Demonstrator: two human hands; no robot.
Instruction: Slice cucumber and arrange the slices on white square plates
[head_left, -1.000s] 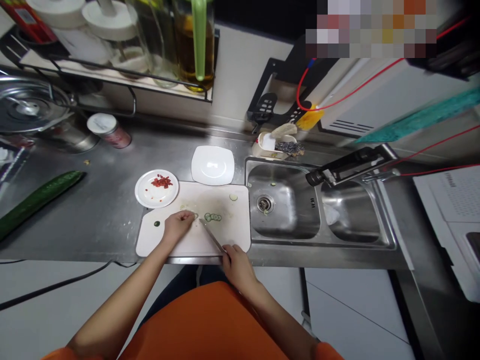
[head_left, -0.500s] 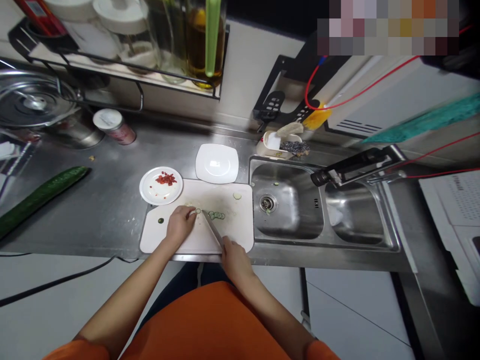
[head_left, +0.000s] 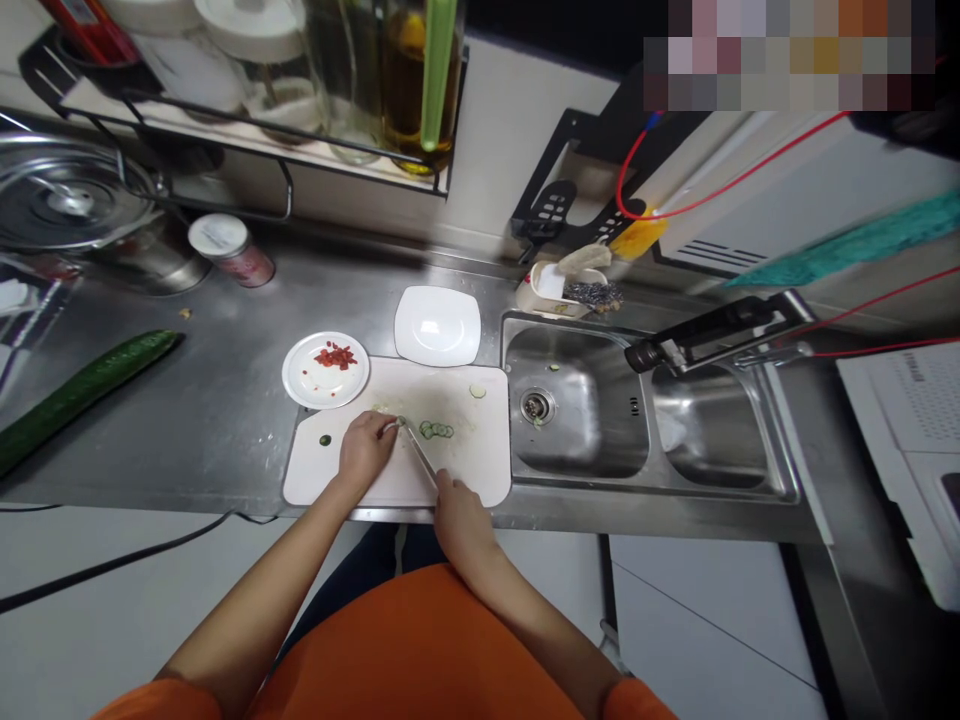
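My right hand is closed round the handle of a knife, its blade pointing away and to the left over the white cutting board. At the blade's tip, my left hand pinches a small piece of cucumber, mostly covered by the fingers. Just right of the blade lies a short overlapping row of thin cucumber slices. A larger pale slice is near the board's far right corner. The dark green cucumber end rests left of my left hand.
Chopped red pieces sit on a round white plate, which overlaps the board's corner. Behind the board is a squarish white plate. A whole cucumber lies far left. To the right is a double steel sink with a black camera-like device above it.
The knife has shifted slightly left, and its blade now meets the cucumber piece at my left fingertips. My right hand has moved a little left and away from me.
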